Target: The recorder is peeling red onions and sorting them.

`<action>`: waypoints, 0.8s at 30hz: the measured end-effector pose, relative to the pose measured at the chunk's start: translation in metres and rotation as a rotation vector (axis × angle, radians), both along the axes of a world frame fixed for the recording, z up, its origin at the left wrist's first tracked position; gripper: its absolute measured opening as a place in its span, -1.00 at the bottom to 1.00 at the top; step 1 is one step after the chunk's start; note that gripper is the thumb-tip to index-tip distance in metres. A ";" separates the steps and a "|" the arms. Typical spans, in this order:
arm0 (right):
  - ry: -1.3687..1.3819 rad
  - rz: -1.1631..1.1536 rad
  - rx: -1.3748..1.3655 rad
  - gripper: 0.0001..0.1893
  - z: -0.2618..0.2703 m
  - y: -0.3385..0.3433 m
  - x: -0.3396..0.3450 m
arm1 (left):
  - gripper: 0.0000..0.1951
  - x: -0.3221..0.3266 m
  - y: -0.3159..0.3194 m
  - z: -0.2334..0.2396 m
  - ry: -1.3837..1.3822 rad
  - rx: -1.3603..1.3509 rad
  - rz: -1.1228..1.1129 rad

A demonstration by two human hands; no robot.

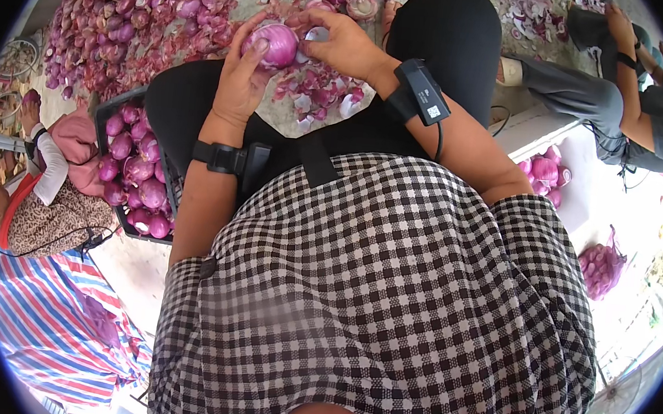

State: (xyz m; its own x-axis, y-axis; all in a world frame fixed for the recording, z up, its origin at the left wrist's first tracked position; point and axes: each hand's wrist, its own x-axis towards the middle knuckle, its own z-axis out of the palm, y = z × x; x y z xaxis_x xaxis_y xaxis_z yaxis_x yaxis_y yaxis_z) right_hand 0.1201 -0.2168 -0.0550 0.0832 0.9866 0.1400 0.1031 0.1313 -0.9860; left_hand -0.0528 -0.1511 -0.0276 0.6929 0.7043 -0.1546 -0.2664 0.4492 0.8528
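Observation:
My left hand (pixel 241 81) holds a red onion (pixel 280 47) between thumb and fingers, above the floor between my knees. Its surface is glossy purple with pale streaks. Close against the onion's right side, my right hand (pixel 348 46) has thumb and fingers bent around a thin pale piece (pixel 317 35), which looks like onion skin; the fingers partly cover it. Below both hands, loose onion peelings (pixel 320 96) lie on the concrete floor (pixel 283 111).
A large heap of red onions (pixel 118 11) spreads at the upper left. A black crate (pixel 101 122) of onions stands left of my knee. On the right are a white container (pixel 576 181) with onions and a purple mesh bag (pixel 601 266). One person (pixel 44 182) sits left, another (pixel 630 109) right.

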 end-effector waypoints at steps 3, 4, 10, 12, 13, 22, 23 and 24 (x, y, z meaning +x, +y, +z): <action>-0.004 -0.002 0.059 -0.59 0.008 -0.001 0.005 | -0.52 -0.003 0.001 -0.003 0.027 -0.034 -0.025; -0.023 -0.011 0.012 -0.59 0.012 -0.002 0.007 | -0.52 -0.002 0.001 -0.003 0.057 -0.049 -0.032; -0.209 -0.014 0.130 -0.58 0.007 -0.002 0.005 | -0.56 -0.003 0.002 -0.020 0.268 0.053 0.043; -0.238 -0.006 0.172 -0.58 0.004 0.000 0.006 | -0.56 -0.005 0.005 -0.020 0.228 -0.031 0.060; -0.203 0.025 0.082 -0.58 0.005 -0.001 0.007 | -0.56 -0.006 0.007 -0.018 0.186 -0.116 0.075; -0.452 0.007 0.107 -0.62 -0.005 -0.001 0.014 | -0.66 -0.007 0.011 -0.016 0.049 -0.285 0.164; -0.484 0.009 0.139 -0.64 -0.005 -0.001 0.013 | -0.66 -0.008 0.010 -0.017 0.050 -0.288 0.167; -0.484 0.010 0.138 -0.64 -0.004 0.000 0.011 | -0.66 -0.006 0.010 -0.016 0.040 -0.288 0.164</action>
State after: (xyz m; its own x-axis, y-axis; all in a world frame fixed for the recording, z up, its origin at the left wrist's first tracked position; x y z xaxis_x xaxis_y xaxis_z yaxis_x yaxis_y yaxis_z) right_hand 0.1313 -0.2172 -0.0587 -0.0328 0.9567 0.2892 0.5424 0.2601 -0.7988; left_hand -0.0592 -0.1414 -0.0432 0.5629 0.7296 -0.3883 -0.3244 0.6272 0.7081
